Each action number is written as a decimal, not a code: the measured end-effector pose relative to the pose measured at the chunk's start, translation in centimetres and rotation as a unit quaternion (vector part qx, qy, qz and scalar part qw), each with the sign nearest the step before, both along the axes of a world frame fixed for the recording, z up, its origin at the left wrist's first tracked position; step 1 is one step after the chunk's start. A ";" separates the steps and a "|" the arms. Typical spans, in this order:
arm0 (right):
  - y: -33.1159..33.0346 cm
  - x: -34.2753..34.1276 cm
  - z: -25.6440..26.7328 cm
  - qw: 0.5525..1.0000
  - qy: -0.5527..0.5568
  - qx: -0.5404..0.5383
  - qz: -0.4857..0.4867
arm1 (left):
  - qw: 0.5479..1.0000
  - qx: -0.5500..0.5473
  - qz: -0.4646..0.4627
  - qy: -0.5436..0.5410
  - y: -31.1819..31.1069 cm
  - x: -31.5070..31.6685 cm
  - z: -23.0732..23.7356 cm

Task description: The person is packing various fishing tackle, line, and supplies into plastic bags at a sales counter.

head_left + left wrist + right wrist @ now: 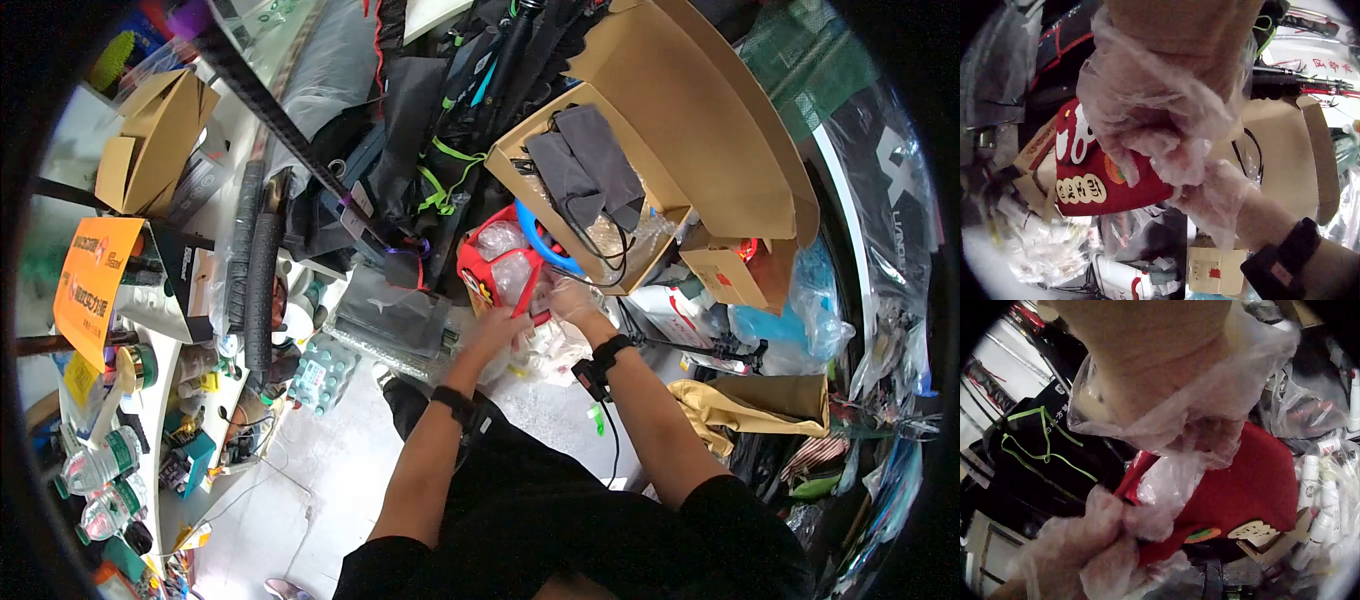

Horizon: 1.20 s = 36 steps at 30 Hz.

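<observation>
Left wrist view shows the red bag (1135,199) between left grip (1157,112) and right grip (1210,194), both clamped on its rim, where baggy gloves (1100,87) could slip under a pull and spill the clear plastic (512,272) inside.

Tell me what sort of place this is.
Likely a cluttered storeroom or a shop's back area: a large open cardboard box, a plastic-wrapped pack of bottles and crowded white shelves all point that way.

short black sleeves (735,525), black wristbands (452,402), translucent plastic gloves (1147,94)
</observation>
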State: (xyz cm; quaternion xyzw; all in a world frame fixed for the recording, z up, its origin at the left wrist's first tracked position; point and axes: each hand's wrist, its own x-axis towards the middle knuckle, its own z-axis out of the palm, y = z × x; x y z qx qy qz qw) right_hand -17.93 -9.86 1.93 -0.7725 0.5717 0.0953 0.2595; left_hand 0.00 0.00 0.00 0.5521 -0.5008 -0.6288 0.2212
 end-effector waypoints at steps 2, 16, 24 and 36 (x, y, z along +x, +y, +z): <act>0.1 0.0 0.3 0.996 0.084 0.016 -0.017 | 0.999 -0.044 0.004 0.017 3.0 0.6 0.7; 2.5 5.9 3.2 0.948 -0.018 -0.248 0.200 | 0.826 0.176 0.379 0.379 8.8 2.6 -1.6; 5.3 7.1 -1.2 0.966 -0.047 -0.052 0.250 | 0.890 -0.176 0.363 -0.211 4.7 2.5 0.3; 0.9 7.9 0.5 0.973 -0.074 -0.204 0.076 | 0.883 -0.300 0.112 -0.342 3.0 0.7 -9.3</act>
